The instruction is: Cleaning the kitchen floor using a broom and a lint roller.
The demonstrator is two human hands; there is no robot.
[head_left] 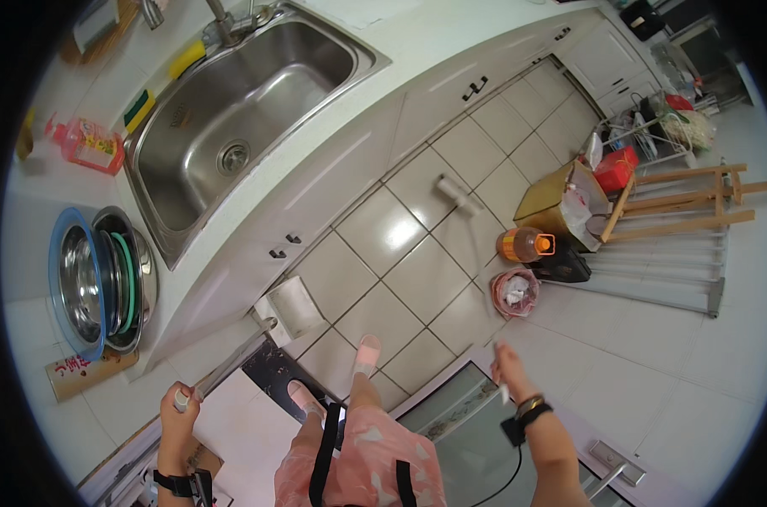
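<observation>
My left hand is closed around the top of the long handle of a white dustpan, whose pan rests on the tiled floor by the cabinet base. On the right, my right hand grips a thin pale handle; its white end shows below the fingers. That handle runs, blurred, up past the small waste bin to a pale broom head on the tiles in the middle of the floor. The bristles are too blurred to make out.
A pink-lined waste bin, a bottle with an orange cap, a cardboard box and a wooden folding frame line the right wall. White cabinets and a steel sink run along the left. A glazed door stands near my right arm.
</observation>
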